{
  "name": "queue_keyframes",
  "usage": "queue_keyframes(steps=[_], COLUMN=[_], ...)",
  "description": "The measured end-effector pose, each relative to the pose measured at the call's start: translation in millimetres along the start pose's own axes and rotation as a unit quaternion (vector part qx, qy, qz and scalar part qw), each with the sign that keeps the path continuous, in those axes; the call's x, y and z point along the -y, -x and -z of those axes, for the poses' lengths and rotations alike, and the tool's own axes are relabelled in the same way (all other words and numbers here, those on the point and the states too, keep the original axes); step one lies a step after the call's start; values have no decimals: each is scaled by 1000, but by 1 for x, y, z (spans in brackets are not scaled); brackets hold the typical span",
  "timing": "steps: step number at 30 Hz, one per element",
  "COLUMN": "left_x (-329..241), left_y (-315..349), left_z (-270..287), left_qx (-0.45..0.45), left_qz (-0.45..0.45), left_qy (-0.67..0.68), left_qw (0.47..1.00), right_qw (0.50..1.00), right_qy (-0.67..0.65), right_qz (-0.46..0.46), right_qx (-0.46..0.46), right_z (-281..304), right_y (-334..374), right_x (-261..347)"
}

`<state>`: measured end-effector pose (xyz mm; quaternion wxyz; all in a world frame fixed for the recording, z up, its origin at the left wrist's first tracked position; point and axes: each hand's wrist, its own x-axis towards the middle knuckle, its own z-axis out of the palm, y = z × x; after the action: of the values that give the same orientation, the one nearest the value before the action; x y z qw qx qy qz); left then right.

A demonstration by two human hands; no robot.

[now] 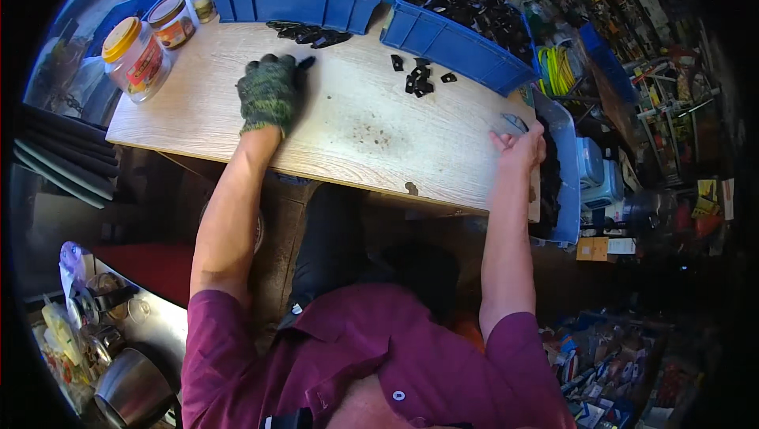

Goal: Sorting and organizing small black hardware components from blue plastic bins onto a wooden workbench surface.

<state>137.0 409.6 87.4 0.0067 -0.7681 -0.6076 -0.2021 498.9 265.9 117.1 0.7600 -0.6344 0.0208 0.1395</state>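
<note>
My left hand [269, 95], in a dark green patterned glove, rests on the wooden table with its fingers curled. A small black part [305, 63] sticks out at its thumb side and seems pinched there. At the table's right edge my bare right hand [523, 149] grips a small flat grey-blue piece [515, 122] between thumb and fingers. Several small black parts [419, 79] lie loose on the table between the hands, toward the back. Beyond my left hand, a row of longer black pieces [308, 34] lies against a blue bin.
Two blue bins full of black parts, a left one [292, 3] and a right one [455, 40], line the back of the table [379, 164]. A yellow-lidded jar [136, 61] and a brown-lidded jar [171, 22] stand at left. A grey-blue tub [569, 192] adjoins the right edge.
</note>
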Motion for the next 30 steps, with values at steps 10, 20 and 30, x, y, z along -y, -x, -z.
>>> queue_keyframes(steps=[10,20,30], left_x=[-28,-29,-30], left_y=[26,25,26], left_z=[-10,-9,-7], left_qx=[-2,-3,-107], left_qz=[-131,-122,-132], left_qy=[82,72,138], left_qw=[988,990,976], right_qw=[916,792,851], right_qy=[249,457,367], right_qz=[-39,112,128], right_qx=[313,388,352], right_z=[-37,-84,-71], right_y=[36,51,45], right_x=[-34,-50,-58])
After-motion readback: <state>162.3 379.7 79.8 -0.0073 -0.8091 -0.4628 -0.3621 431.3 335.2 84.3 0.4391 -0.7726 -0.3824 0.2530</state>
